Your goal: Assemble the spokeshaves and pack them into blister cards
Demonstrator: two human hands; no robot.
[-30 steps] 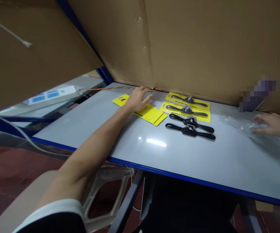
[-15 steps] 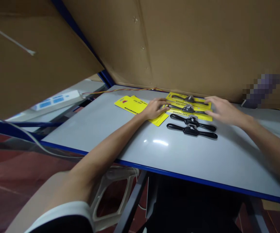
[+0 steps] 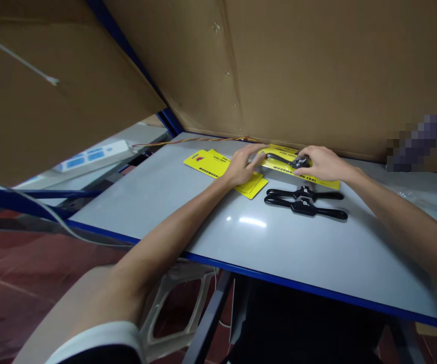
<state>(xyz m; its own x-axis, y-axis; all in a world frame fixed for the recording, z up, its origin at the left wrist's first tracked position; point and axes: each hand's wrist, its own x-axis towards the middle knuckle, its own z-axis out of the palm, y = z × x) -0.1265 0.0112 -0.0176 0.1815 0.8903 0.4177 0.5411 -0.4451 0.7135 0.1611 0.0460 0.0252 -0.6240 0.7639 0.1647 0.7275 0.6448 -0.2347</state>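
My right hand (image 3: 322, 164) has its fingers closed around the middle of a black spokeshave (image 3: 279, 159), which lies over a yellow backing card (image 3: 279, 166) printed with woodworking lettering. At the left end of that same card is my left hand (image 3: 243, 164), with the card's edge between thumb and fingers. A second yellow card (image 3: 289, 147) shows just behind, mostly covered. Closer to me, two bare black spokeshaves (image 3: 305, 206) lie side by side on the table. Under and beside my left wrist rest overlapping yellow cards (image 3: 206, 164) with no tool on them.
The grey table (image 3: 157, 202) has a blue front edge. Brown cardboard walls (image 3: 297, 65) stand behind and to the left. A twisted red-yellow wire (image 3: 203, 139) runs along the back. A white power strip (image 3: 97, 155) lies at left; a plastic stool (image 3: 180, 303) stands below.
My right hand has moved left and closed on the spokeshave at its middle. The front card has shifted back over the rear one, leaving a gap before the two bare spokeshaves.
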